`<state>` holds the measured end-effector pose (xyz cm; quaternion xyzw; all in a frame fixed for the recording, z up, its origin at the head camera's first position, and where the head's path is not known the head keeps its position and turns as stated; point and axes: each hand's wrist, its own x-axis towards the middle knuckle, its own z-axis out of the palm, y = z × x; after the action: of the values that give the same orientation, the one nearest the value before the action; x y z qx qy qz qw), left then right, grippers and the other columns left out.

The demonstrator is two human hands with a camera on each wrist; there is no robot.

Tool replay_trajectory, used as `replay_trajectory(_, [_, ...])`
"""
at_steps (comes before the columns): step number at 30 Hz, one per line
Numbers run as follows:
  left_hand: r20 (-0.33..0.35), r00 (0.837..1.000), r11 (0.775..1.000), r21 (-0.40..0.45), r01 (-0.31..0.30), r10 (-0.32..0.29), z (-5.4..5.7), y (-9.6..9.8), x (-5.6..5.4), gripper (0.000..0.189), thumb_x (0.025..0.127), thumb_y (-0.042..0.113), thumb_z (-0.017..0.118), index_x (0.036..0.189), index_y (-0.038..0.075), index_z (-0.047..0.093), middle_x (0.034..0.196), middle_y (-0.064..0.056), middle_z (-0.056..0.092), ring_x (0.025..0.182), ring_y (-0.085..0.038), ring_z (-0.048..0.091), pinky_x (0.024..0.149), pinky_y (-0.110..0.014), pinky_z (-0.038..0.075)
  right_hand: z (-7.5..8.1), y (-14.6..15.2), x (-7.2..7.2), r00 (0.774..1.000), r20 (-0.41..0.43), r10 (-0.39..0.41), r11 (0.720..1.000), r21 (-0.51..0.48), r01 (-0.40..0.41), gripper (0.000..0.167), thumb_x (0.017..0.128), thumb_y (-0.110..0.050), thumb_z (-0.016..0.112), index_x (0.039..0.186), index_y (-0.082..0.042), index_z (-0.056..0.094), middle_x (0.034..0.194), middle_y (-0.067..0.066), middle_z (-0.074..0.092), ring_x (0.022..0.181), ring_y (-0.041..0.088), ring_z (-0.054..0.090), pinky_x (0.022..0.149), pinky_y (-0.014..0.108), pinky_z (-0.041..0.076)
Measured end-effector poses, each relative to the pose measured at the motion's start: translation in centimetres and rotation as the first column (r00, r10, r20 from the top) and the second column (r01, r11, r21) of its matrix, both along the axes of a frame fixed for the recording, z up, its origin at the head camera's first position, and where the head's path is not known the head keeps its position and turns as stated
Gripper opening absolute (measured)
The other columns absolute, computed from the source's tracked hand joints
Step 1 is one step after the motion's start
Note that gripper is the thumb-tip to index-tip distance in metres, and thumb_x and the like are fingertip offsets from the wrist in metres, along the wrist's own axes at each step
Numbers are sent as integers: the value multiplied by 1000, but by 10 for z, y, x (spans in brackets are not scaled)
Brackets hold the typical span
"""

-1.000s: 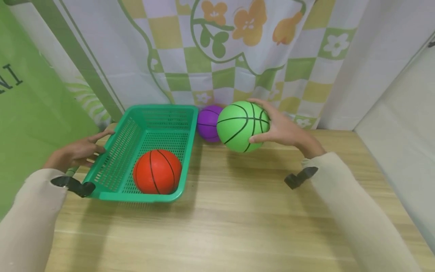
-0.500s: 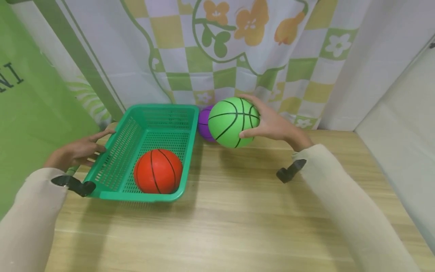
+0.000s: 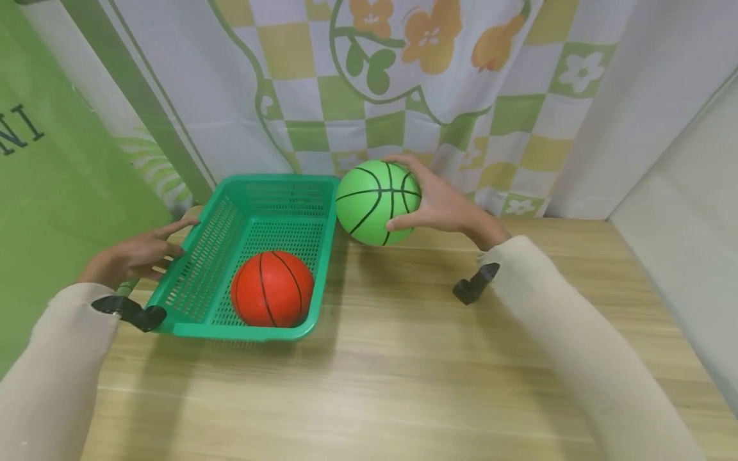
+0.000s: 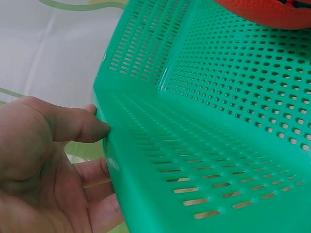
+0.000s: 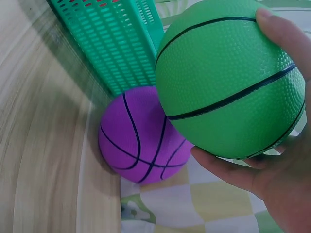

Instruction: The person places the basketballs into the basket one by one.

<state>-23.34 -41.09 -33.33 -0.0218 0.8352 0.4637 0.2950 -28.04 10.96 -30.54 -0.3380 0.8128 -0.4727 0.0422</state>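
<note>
Green ball (image 3: 370,206) in the right hand (image 3: 442,206), at 2 o'clock of the basket (image 3: 248,331).
The right hand clamps the green ball from its 3 o'clock side, thumb and fingers spread round it, above the table (image 3: 415,371); whether ball and basket touch cannot be told. The left hand (image 3: 135,255) is at the basket's 9 o'clock side, its fingers loose and apart, touching the rim from outside. Inside the basket, the red ball (image 3: 273,289) lies toward 5 o'clock. The right wrist view shows the purple ball (image 5: 141,138) on the table at the green ball's 8 o'clock, just beside the basket; the green ball hides it in the head view. A checked curtain (image 3: 386,131) hangs at 12 o'clock, behind the basket.
</note>
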Motion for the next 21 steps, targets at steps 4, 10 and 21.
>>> replay_trajectory(4, [4, 1000, 1000, -8, 5, -5, 1, 1, 0, 79, 102, 3, 38, 160, 25, -12, 147, -41, 26, 119, -42, 54, 86, -50, 54, -3, -8, -4, 1000, -4, 18, 1000, -14, -18, 105, 70, -18, 92, 154, -19, 31, 147, 12, 39, 126, 32, 48, 95, 50, 49])
replay_trajectory(10, [0, 1000, 1000, -17, 0, 0, 2, -1, 2, 78, 103, 3, 37, 160, 24, -12, 148, -42, 24, 118, -41, 56, 86, -50, 55, 0, -23, -6, 1000, -9, 30, 1000, -5, -30, 106, 69, -11, 90, 155, -10, 29, 149, 18, 37, 128, 35, 46, 97, 50, 49])
replay_trajectory(21, [6, 1000, 1000, 7, 2, -2, 0, -1, 1, 79, 103, 4, 38, 160, 27, -12, 151, -43, 17, 128, -53, 44, 87, -50, 54, 19, -40, 10, 997, -74, 2, 999, -40, -5, 95, 71, -8, 87, 150, -1, 35, 148, 22, 34, 133, 37, 37, 103, 54, 42])
